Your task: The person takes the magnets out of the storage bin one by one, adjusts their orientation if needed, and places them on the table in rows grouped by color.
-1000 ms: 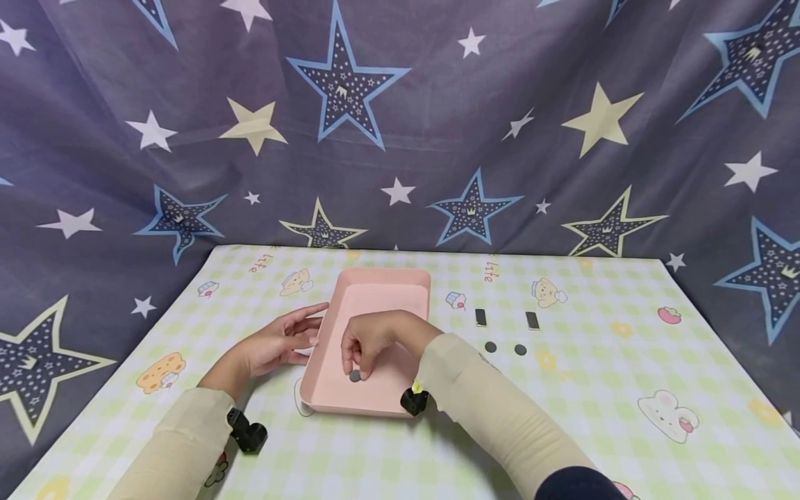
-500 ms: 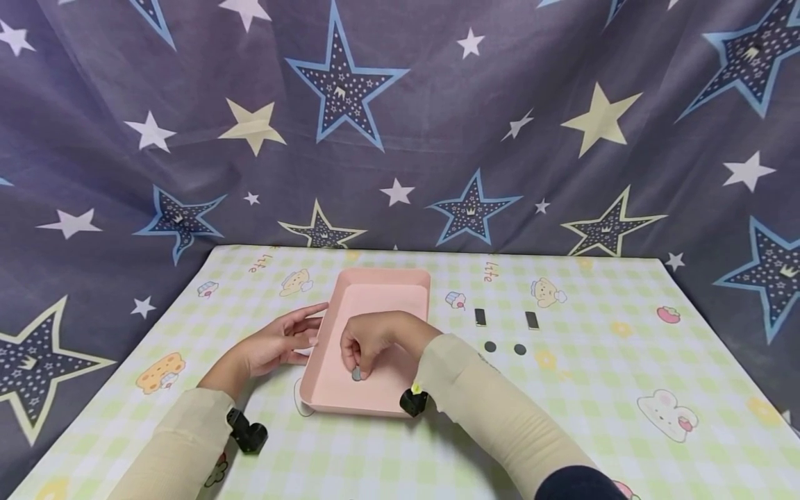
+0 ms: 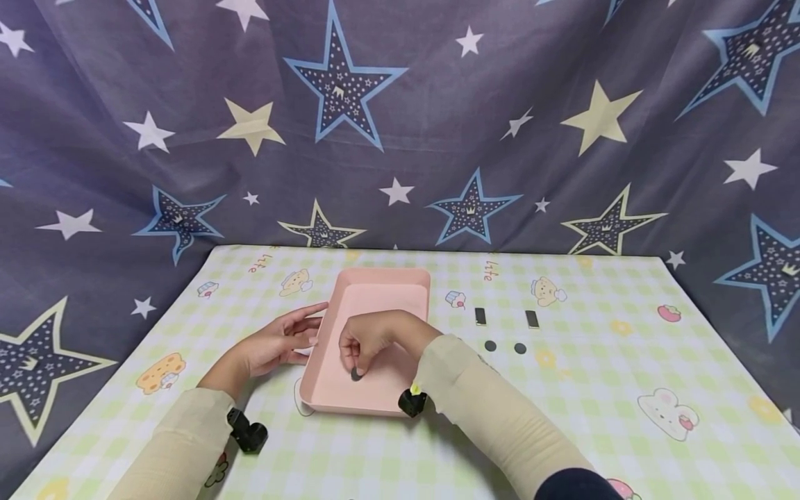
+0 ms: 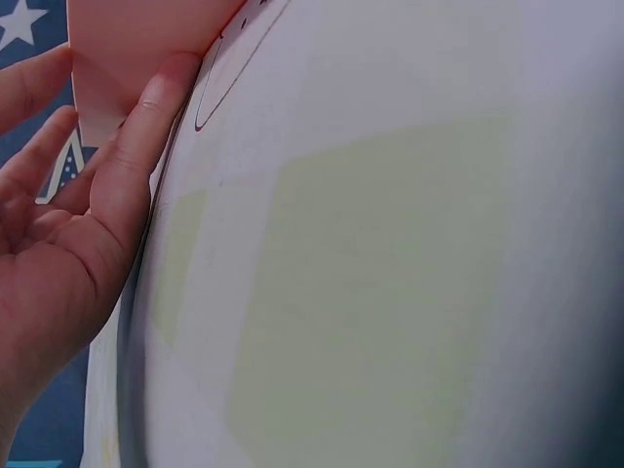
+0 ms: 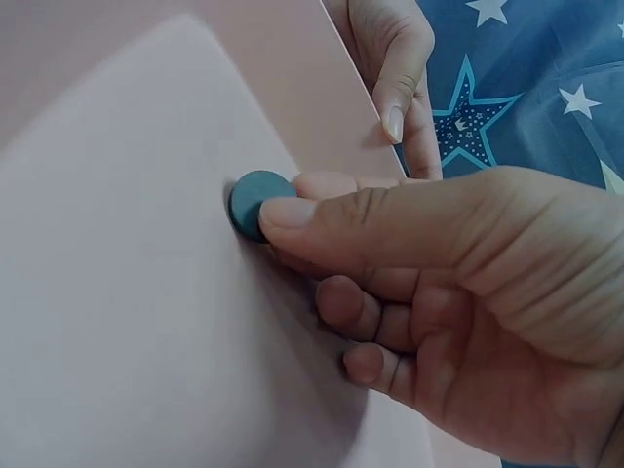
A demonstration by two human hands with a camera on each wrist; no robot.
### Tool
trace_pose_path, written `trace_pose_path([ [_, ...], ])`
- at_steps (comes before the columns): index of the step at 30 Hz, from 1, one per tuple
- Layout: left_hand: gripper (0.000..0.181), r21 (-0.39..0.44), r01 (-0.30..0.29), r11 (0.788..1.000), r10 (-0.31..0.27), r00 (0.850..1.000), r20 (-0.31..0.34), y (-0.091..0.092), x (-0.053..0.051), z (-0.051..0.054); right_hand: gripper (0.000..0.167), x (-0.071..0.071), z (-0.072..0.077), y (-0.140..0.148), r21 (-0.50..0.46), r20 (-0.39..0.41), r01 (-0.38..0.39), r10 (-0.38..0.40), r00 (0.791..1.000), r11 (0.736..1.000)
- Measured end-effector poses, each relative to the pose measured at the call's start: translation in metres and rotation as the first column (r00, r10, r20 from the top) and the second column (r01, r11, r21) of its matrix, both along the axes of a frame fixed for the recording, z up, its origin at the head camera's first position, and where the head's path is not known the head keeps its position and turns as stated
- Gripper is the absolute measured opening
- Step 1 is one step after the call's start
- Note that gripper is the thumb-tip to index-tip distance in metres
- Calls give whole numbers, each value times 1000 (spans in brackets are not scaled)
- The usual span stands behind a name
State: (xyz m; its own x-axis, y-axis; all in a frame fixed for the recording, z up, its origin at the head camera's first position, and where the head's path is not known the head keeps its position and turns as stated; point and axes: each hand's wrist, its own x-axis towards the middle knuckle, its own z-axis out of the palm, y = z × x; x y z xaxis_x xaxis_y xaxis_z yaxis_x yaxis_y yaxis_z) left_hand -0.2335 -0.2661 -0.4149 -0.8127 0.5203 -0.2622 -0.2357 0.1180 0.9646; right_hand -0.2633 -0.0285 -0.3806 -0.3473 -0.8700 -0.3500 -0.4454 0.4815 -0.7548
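Observation:
Inside a pink tray [image 3: 337, 397], my right hand [image 3: 370, 342] pinches a small dark round disc [image 5: 250, 199] between thumb and forefinger. In the right wrist view the disc is close to the tray floor; whether it touches is hard to tell. The other fingers of that hand curl loosely beneath. My left hand [image 3: 275, 345] lies against the outside of the tray's left wall, fingers fairly straight and spread. Its thumb [image 4: 161, 97] touches the pink wall low down in the left wrist view.
Right of the tray, two dark round discs [image 3: 490, 346] lie side by side on the checked tablecloth [image 3: 594, 417]. Two small dark rectangular pieces [image 3: 480, 317] lie just behind them. A star-patterned curtain [image 3: 400, 125] hangs behind the table.
The disc in my right fingers has tilted: its face looked lighter half a second ago and is dark now. Both hands and the tray stay almost in place.

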Motion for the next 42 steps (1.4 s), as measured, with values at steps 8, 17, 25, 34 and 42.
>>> trace_pose_path([
  [8,73,3,-15,1000,15,1000,8,0,0,-1,14,0,3,2,-5,-26,-17,17,1000,1000],
  [17,72,6,-14,1000,14,1000,-7,0,-1,-3,15,-2,8,10,-119,-46,5,-10,999,993],
  [25,74,11,-1,1000,1,1000,-4,-1,-1,-4,18,-3,17,19,-209,26,126,-123,992,970],
  [34,73,15,-5,1000,5,1000,5,-1,-1,-4,20,-4,22,33,-323,74,228,-215,974,919],
  [42,72,12,-11,1000,11,1000,6,0,-2,-4,19,-4,18,42,-413,96,287,-272,958,864],
])
